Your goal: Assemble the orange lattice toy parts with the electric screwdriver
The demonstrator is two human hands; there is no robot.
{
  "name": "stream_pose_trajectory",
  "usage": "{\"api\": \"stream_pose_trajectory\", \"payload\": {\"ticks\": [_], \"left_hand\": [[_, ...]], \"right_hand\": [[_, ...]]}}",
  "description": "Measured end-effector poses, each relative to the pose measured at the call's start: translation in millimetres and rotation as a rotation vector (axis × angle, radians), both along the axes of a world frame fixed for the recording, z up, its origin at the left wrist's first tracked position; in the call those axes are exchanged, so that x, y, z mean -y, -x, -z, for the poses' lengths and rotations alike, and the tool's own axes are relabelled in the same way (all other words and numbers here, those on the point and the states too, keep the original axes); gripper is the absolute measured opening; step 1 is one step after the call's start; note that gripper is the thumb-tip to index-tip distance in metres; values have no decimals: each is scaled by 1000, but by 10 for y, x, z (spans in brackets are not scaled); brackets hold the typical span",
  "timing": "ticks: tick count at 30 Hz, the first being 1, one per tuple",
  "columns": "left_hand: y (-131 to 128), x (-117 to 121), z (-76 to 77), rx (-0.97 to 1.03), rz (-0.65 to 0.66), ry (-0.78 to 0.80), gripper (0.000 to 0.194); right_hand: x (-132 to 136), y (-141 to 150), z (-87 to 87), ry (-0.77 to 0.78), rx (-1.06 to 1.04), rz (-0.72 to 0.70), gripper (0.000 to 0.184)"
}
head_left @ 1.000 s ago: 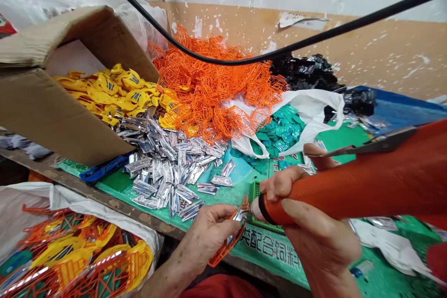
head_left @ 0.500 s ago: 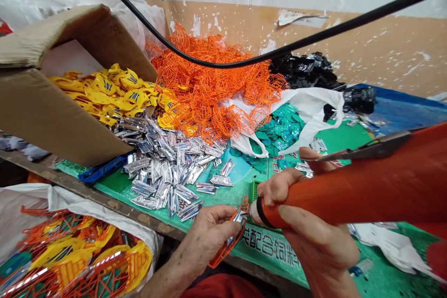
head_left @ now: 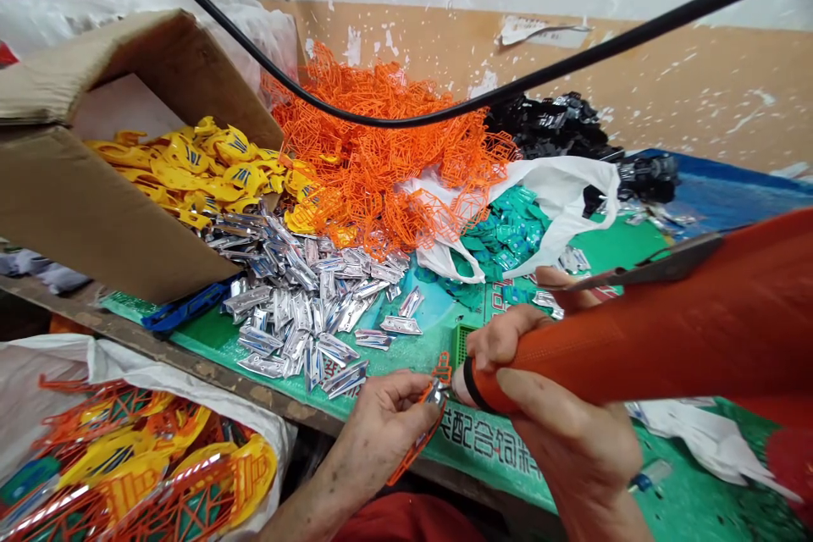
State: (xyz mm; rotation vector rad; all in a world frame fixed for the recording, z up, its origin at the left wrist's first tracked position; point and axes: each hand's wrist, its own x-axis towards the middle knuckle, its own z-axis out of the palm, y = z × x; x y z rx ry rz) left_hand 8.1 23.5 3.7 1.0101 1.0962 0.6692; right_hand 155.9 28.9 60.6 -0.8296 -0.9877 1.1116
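My left hand point(head_left: 374, 428) pinches an orange plastic frame piece point(head_left: 419, 432) with a small silver metal part at its top, held at the table's near edge. My right hand point(head_left: 559, 415) is wrapped round a large orange power tool point(head_left: 666, 330), whose tip point(head_left: 462, 381) touches the top of the frame piece. A grey lever runs along the tool's upper side, under my forefinger. A heap of silver metal parts point(head_left: 305, 305) lies just left of my hands on the green table cover point(head_left: 438, 313).
Behind are a pile of orange frames point(head_left: 381, 152), yellow parts point(head_left: 196, 165) spilling from a cardboard box point(head_left: 82, 186), teal pieces in a white bag point(head_left: 565, 203) and black parts point(head_left: 559, 127). A black cable point(head_left: 445, 110) hangs overhead. A sack of assembled pieces point(head_left: 133, 457) sits lower left.
The view has shifted slightly; both hands keep their hold, with the tool tip staying on the frame piece.
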Motion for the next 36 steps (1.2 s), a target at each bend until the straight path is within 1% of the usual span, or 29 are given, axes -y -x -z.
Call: {"api": "stream_pose_trajectory", "payload": {"ticks": [4,9,13,16,18,20,23,24,26,28,30,33,36], "left_hand": [[-2,4,-41,-90,12,-47,24],[0,2,-53,-132,16,-105,22],[4,-2,19,-92,12,-75,21],[3,7,101,-8,-28,-5,22],[2,16,130,40,-51,18,23],[4,22,118,68,-57,39,23],[24,21,50,95,-47,67,21],[37,18,25,92,-48,65,21],[73,6,-8,69,-65,55,24],[117,-13,-12,37,-89,49,27],[158,-34,7,15,-100,51,29],[204,-56,50,-18,-89,63,29],[228,-59,79,-57,-48,70,30]], "right_hand": [[19,4,28,-7,28,20,60],[40,-9,92,-45,78,42,53],[53,30,87,-53,41,41,56],[66,88,60,-12,-13,83,58],[65,110,56,-15,-26,105,58],[53,101,62,-58,-15,80,55],[31,31,48,-128,-15,-15,52],[27,-4,32,-142,-34,-23,53],[28,-92,-6,-151,-80,23,57],[39,-199,-21,-135,-69,92,61],[57,-314,15,-80,-8,124,61],[91,-456,146,7,72,157,61],[122,-523,283,22,119,153,59]]}}
